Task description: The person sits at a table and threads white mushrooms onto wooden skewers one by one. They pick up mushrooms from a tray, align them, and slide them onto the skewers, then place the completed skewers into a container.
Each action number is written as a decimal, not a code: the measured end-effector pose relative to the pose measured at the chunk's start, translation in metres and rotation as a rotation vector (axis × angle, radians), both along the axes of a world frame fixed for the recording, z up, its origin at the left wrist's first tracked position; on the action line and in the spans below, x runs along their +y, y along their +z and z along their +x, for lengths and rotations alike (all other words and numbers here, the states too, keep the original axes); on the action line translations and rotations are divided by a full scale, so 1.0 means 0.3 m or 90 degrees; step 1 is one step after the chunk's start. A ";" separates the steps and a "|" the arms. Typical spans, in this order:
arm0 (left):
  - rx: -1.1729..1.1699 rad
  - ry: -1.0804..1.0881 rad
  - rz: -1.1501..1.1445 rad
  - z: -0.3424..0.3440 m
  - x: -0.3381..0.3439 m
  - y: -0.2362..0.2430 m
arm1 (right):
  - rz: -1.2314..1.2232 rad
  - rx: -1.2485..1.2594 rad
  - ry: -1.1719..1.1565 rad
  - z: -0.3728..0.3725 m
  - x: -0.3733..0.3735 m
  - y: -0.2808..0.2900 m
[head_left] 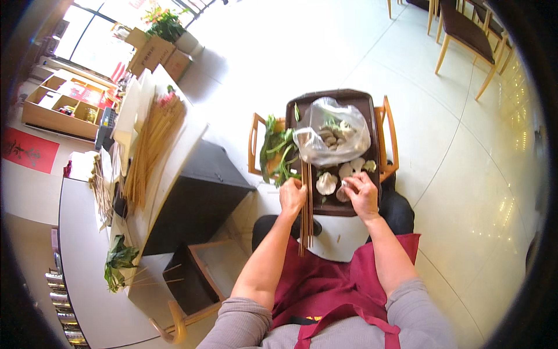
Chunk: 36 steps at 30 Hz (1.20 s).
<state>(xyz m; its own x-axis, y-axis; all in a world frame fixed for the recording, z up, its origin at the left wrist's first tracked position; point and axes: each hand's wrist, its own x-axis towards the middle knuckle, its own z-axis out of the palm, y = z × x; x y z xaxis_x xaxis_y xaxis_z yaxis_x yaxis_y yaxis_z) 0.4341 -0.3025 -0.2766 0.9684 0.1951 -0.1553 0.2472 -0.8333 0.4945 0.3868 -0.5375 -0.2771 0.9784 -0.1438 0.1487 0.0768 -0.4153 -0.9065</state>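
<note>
Sticks (309, 203), thin and brown, lie bundled over the 7 o'clock part of a dark tray (354, 100), and their upper ends meet the lower edge of a clear plastic bag (314, 145); whether they run on beneath it cannot be told. The left hand (292, 195) is closed beside the bundle, thumb and forefinger together at its 9 o'clock side; its palm faces away, so I cannot tell whether it grips a stick. The right hand (362, 196), at the tray's 5 o'clock, has its fingertips pinched at a pale mushroom piece (342, 195), which the fingers partly cover. Another mushroom (326, 184) sits between the hands, just beside the bundle. The bag's contents blur through the plastic, though grey mushrooms show inside. Leafy greens (273, 145) at the tray's 9 o'clock hide part of a wooden frame (251, 145). Legs are mostly hidden by the tray and a maroon apron (337, 279); chairs (465, 32) at 1 o'clock of the view are cut off by the rim.

The sticks' long axis runs nearly from 12 to 6 o'clock, lower ends pointing toward the apron, past the tray's near edge and slightly uneven.
</note>
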 end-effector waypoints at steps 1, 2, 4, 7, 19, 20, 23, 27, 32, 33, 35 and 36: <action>0.021 0.025 0.008 0.005 -0.006 -0.001 | 0.006 0.005 -0.010 -0.001 -0.002 -0.005; 0.015 0.017 0.001 0.007 -0.003 0.003 | 0.011 -0.032 -0.009 -0.001 -0.002 -0.008; 0.024 0.013 -0.010 0.010 0.005 0.009 | 0.043 -0.051 -0.009 0.001 -0.001 -0.019; 0.019 0.022 -0.025 0.019 0.019 0.013 | 0.073 -0.026 -0.015 0.001 0.005 -0.034; -0.023 0.123 -0.252 0.008 0.148 0.063 | 0.071 -0.033 -0.012 0.003 0.011 -0.074; -0.018 0.121 -0.275 -0.005 0.156 0.085 | 0.095 -0.005 -0.002 0.001 0.011 -0.075; 0.068 0.141 -0.396 -0.054 0.170 0.184 | 0.114 0.011 0.005 0.002 0.009 -0.074; 0.105 0.105 -0.423 -0.139 0.167 0.305 | 0.076 -0.028 -0.002 0.006 0.007 -0.076; 0.001 0.035 -0.382 -0.228 0.183 0.395 | 0.021 -0.045 -0.026 0.005 0.022 -0.091; -0.015 0.028 -0.393 -0.246 0.189 0.409 | 0.000 -0.045 -0.029 0.006 0.027 -0.096; -0.036 0.004 -0.391 -0.275 0.200 0.438 | -0.047 -0.024 -0.040 0.014 0.035 -0.100; -0.041 -0.012 -0.377 -0.285 0.207 0.449 | -0.050 -0.037 -0.035 0.019 0.039 -0.102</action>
